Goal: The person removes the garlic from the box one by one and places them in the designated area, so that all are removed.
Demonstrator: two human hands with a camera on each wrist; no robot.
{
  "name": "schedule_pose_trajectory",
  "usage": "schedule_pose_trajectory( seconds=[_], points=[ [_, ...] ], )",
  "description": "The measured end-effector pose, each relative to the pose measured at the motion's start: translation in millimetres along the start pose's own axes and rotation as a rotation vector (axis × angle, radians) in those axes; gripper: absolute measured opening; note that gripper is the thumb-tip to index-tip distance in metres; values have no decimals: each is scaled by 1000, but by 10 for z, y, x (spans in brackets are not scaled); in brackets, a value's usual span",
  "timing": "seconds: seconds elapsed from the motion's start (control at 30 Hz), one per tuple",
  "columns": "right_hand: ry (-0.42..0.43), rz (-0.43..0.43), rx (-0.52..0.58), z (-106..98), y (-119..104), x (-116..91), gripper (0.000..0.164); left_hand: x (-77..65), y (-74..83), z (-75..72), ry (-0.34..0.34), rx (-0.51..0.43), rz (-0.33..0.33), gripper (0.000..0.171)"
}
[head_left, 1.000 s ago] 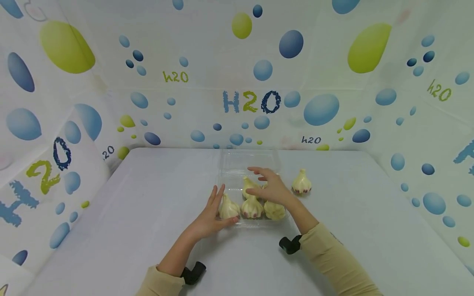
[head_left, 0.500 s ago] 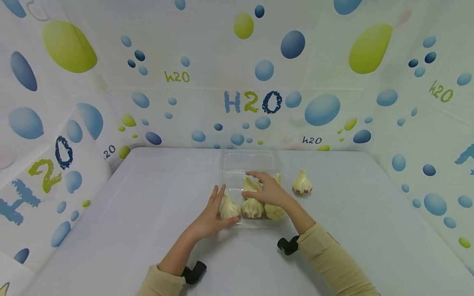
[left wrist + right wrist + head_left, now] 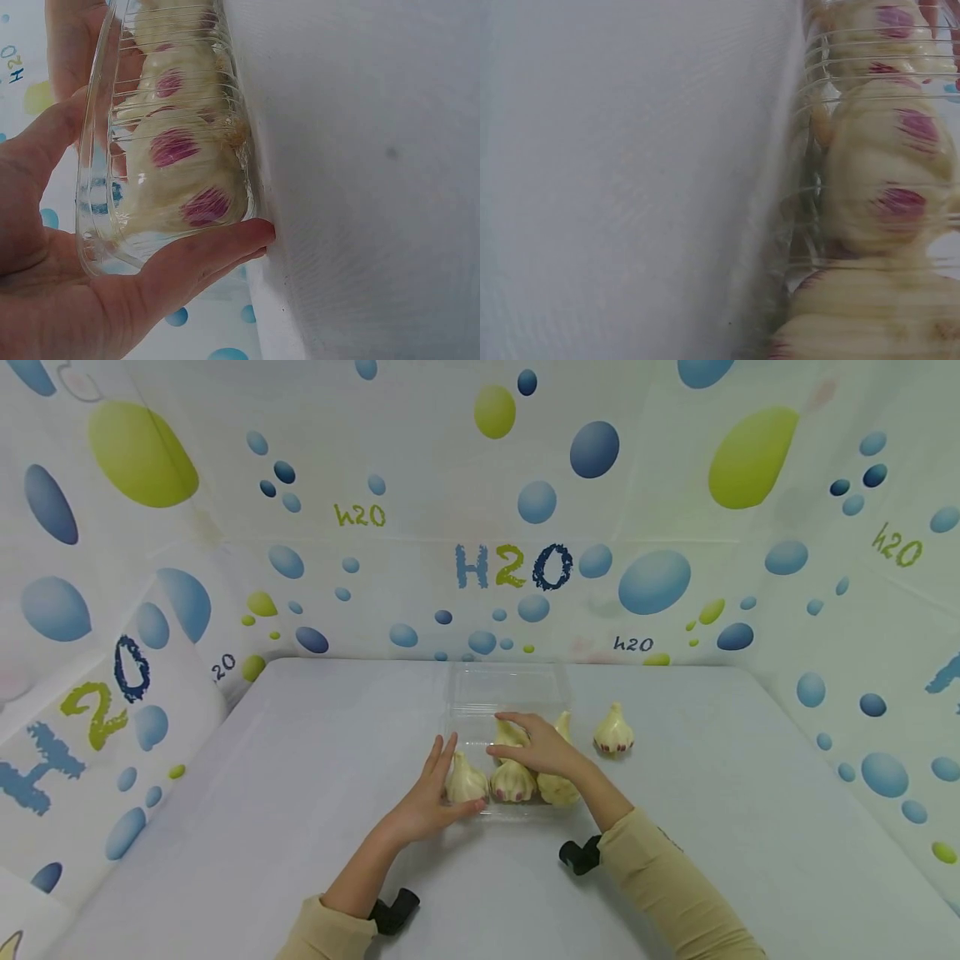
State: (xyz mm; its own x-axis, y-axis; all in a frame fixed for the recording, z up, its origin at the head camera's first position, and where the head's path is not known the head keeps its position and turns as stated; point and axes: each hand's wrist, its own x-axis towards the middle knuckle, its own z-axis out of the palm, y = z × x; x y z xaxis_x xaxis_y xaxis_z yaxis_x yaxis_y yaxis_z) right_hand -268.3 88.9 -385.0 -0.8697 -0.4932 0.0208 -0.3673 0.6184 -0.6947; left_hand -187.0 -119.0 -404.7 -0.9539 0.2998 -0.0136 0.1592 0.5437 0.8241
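Observation:
A clear plastic clamshell box stands on the white table, lid folded back, with several garlic bulbs in it. My left hand rests at the box's front left corner, fingers straight along the left side and thumb along the front. In the left wrist view the thumb lies against the clear wall. My right hand reaches over the front row, thumb and fingers curved round a back-row garlic bulb. The right wrist view shows front-row garlic through the ribbed wall, while the right hand is out of sight there.
One loose garlic bulb stands on the table right of the box. The box's lid lies open toward the back. Behind the table hangs a white curtain with blue and green spots.
My right hand has moved slightly left and down, and its fingers have drawn in round the back-row bulb. My left hand has stayed in place at the box.

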Motion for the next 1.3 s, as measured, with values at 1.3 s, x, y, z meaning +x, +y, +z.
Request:
schedule_pose_trajectory(
  seconds=[1.3],
  points=[
    [203,-37,145,-39,71,39,70,12,-6,14,12,22,-18,98]
  ],
)
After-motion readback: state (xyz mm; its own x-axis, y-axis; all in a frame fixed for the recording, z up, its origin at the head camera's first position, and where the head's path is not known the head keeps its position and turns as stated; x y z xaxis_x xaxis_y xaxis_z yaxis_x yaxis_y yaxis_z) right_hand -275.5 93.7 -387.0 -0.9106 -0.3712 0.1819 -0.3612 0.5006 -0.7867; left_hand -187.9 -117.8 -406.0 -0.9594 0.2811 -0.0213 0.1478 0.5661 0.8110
